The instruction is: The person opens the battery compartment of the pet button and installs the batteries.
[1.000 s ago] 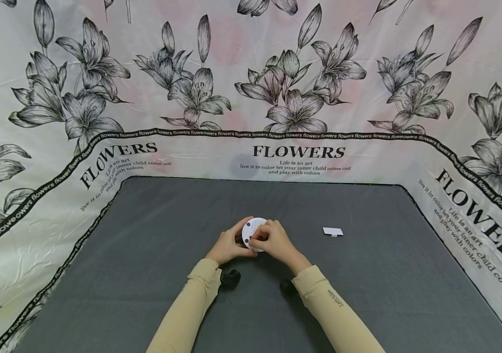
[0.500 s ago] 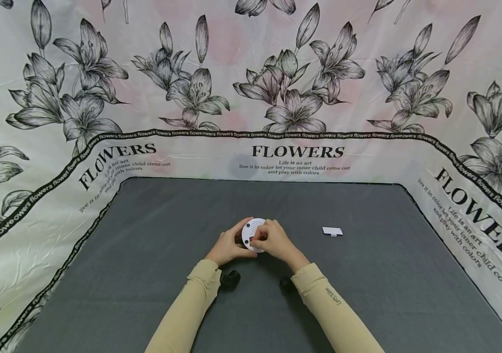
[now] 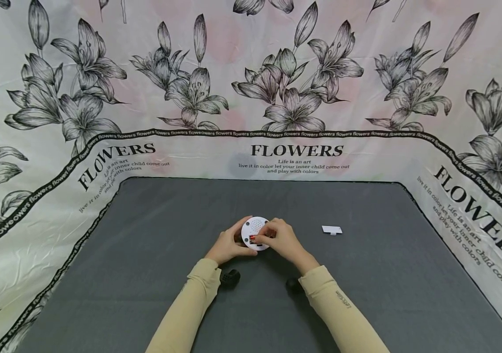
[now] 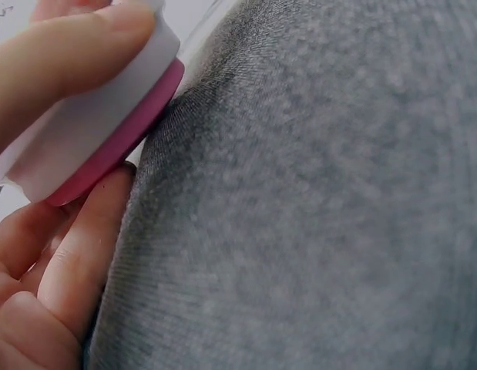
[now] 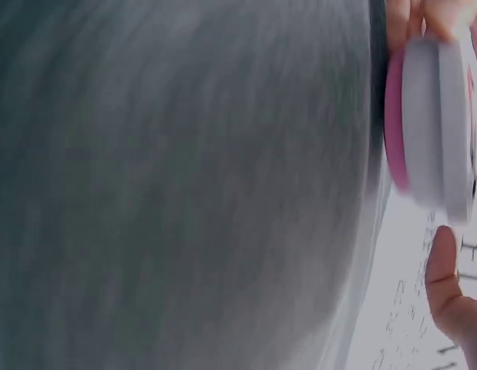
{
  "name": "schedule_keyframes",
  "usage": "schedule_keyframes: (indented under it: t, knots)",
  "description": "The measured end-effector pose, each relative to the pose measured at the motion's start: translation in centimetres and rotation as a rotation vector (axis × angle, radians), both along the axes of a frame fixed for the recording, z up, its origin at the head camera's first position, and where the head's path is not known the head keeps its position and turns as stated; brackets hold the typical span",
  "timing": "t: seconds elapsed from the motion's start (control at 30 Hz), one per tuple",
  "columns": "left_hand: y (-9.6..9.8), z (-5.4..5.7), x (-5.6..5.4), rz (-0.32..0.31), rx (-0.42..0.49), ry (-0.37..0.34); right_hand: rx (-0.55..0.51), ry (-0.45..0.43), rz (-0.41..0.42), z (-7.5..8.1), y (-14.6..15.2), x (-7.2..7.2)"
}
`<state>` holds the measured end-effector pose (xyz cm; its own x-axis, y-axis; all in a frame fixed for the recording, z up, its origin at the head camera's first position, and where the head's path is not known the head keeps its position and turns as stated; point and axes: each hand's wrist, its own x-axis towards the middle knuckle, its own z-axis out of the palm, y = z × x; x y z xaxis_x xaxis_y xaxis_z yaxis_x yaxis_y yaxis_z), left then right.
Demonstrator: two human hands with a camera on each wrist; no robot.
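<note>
My left hand [image 3: 229, 245] grips a round white device [image 3: 251, 226] by its edge, with the thumb on the near side and fingers on the far side. Its upward face has a field of small holes, dark round spots and a battery compartment. A red battery [image 3: 252, 239] shows in that compartment. The right hand [image 3: 283, 240] has thumb and index finger pinched at the battery's right end, covering part of the face. Seen from the left wrist, the device has a pink layer [image 4: 119, 150] underneath, low over the cloth.
On the grey cloth [image 3: 180, 211] to the right lies a small white cover with a tab [image 3: 332, 230]. Dark wrist-camera parts [image 3: 230, 279] sit beneath both wrists. A white border printed with flowers and lettering [image 3: 297, 151] surrounds the grey area.
The right hand has shifted slightly to the right on the device, baring more of the red battery. The left hand keeps its hold, and the white cover lies where it was.
</note>
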<state>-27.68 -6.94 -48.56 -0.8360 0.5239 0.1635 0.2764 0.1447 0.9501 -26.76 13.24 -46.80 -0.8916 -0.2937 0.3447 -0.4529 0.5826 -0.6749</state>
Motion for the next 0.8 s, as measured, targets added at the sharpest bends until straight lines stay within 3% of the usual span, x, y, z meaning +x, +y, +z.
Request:
schedule_keyframes:
  t: [0.23, 0.47, 0.6, 0.8]
  knots:
    - [0.0, 0.0, 0.0, 0.001, 0.027, -0.033, -0.09, -0.014, -0.119, 0.5, 5.4, -0.2]
    - [-0.1, 0.3, 0.1, 0.0, 0.021, -0.028, -0.136, -0.168, -0.212, 1.9, 10.6, 0.2]
    - [0.0, 0.1, 0.0, 0.004, 0.018, -0.028, -0.088, -0.241, -0.211, 2.2, 12.7, 0.0]
    - [0.0, -0.1, 0.0, 0.006, 0.027, -0.034, 0.071, -0.301, -0.222, 0.7, 15.6, -0.5]
